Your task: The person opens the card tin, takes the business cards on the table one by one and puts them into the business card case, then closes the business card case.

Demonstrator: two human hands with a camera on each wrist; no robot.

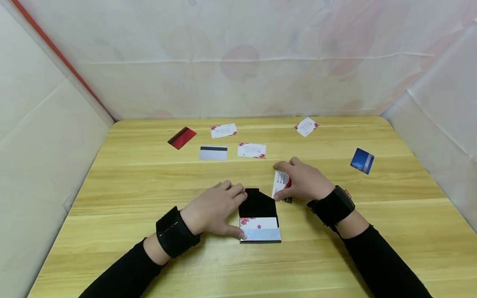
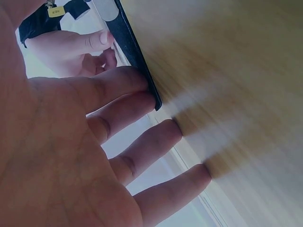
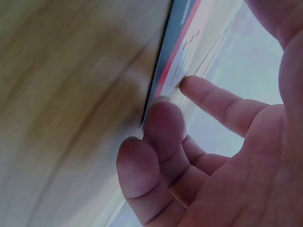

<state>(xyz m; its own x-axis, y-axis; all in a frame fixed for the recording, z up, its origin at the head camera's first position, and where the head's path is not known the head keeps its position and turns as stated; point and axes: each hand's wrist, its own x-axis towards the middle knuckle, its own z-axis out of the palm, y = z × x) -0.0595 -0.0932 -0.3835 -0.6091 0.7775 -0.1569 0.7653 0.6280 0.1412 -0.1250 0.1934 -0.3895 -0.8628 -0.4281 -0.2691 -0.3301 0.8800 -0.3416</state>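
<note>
A black card case lies with its flap turned back, a white card with pink flowers in its pocket. My left hand rests along the case's left side, thumb on the near left corner and fingers at the flap. In the left wrist view, fairly straight fingers touch the rim of the case. Just right of the flap, my right hand holds a white, red and black card by its edges. Its fingertips meet the card's edge in the right wrist view.
Farther back on the wooden table lie a red card, a white card with a black stripe and several flowered cards, one of them near the middle. A blue card lies at right. Cloth walls enclose the table.
</note>
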